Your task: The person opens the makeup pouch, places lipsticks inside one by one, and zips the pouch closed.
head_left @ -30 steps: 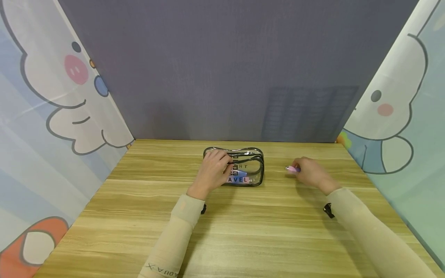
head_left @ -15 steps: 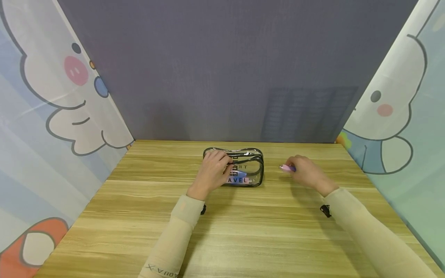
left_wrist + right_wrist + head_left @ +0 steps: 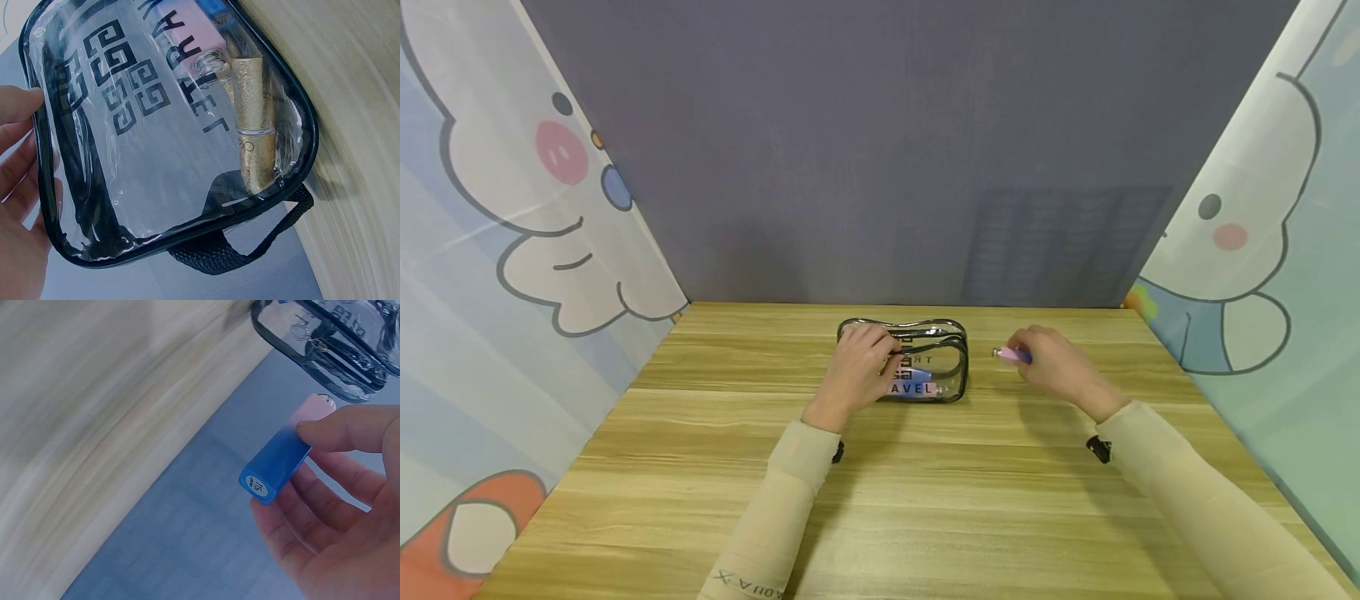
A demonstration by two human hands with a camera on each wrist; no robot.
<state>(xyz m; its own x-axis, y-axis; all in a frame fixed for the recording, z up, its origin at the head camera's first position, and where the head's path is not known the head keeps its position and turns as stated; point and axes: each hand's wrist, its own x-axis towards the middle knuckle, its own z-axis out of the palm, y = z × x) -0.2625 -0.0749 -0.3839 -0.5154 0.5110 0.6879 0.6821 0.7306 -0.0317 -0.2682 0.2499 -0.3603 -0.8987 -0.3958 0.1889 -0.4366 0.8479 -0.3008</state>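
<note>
Plastic pouch (image 3: 942, 364): your left hand (image 3: 859, 364) pinches its rim, hiding lettering (image 3: 912, 388) from the head view.
Gold tube (image 3: 253, 125): inside, beyond those fingers, left wrist view only.
Pink-blue tube (image 3: 284, 453): pinched by your right hand (image 3: 1052, 362); end label (image 3: 256, 485), right wrist view only.

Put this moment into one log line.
left fingers: hold pouch; right fingers: hold pink-blue tube, outside pouch; gold tube: inside pouch

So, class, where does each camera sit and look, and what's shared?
Head: worn there, facing forward and down at the wooden table; left fingers, right fingers show.
Left wrist: worn there, facing the clear, black-edged plastic pouch; left fingers show.
Right wrist: worn there, facing the pink-blue tube; right fingers show.
Wrist views share: pouch.
</note>
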